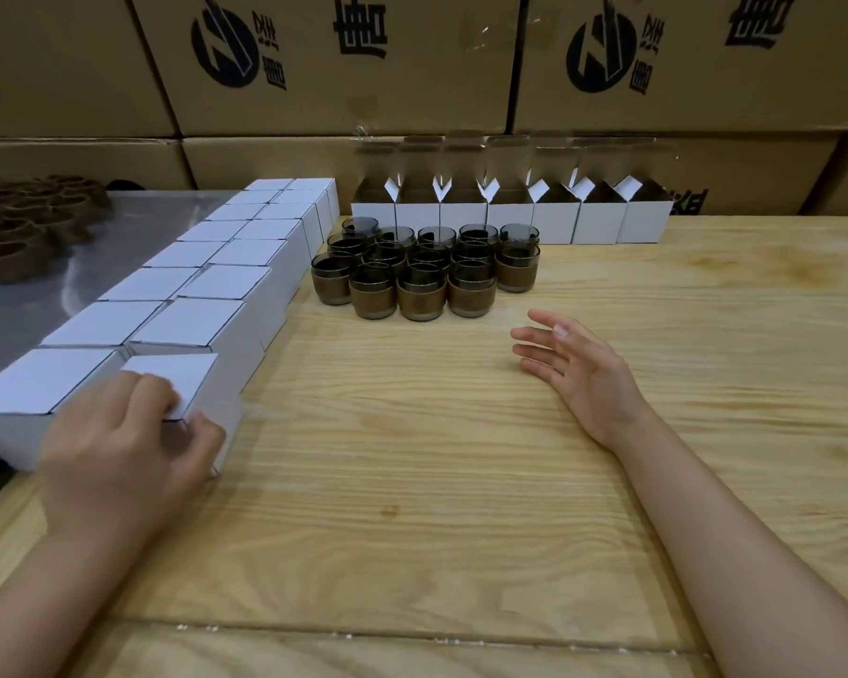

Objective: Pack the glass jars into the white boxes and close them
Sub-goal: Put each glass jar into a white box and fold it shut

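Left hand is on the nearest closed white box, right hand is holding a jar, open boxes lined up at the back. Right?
Not quite. The head view shows the right hand open and empty, near the jars but touching none. The left hand does grip the nearest closed box, and the open boxes do line the back.

The scene is lit softly and evenly; only faint shadows are cast on the wooden table (412,457). The white boxes (202,325) at nine o'clock are rendered brightest. Dull glare is seen on the metal sheet (133,222) at ten o'clock. The cartons (343,90) at twelve o'clock are bowed by wide-angle distortion.
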Demonstrator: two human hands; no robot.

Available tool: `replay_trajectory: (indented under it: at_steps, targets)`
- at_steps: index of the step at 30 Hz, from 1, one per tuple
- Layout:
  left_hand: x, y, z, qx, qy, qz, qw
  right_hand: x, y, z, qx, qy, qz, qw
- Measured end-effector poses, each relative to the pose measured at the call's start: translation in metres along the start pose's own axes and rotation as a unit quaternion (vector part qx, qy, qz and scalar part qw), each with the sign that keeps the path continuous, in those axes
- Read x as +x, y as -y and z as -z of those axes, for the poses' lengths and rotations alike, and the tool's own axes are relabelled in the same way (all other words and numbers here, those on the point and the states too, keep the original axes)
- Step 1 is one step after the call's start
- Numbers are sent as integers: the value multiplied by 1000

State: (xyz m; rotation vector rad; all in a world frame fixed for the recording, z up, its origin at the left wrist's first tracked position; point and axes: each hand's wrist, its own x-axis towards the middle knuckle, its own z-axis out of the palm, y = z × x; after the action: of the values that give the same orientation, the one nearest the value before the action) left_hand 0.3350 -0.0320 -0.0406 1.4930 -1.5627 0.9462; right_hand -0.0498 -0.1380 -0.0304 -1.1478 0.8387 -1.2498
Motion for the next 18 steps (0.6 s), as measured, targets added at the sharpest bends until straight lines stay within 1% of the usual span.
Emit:
replay_trajectory:
  at_steps: [4, 6, 9, 13, 16, 18]
  targets:
    - [1, 8, -6, -8, 1, 69, 998, 1, -1, 1, 6, -2, -1, 1000]
    - [1, 9, -6, -5, 8, 79, 997, 2, -1, 1, 8, -2, 0, 1000]
    - [1, 9, -5, 1, 15, 73, 997, 2, -1, 2, 12, -2, 0, 1000]
    - [7, 1, -2, -16, 42, 118, 992, 2, -1, 1, 20, -5, -3, 1000]
    - [14, -3, -3, 12, 90, 118, 989, 3, -1, 0, 23, -9, -5, 1000]
    - [21, -10, -7, 41, 95, 91, 990, 3, 0, 0, 23, -12, -5, 1000]
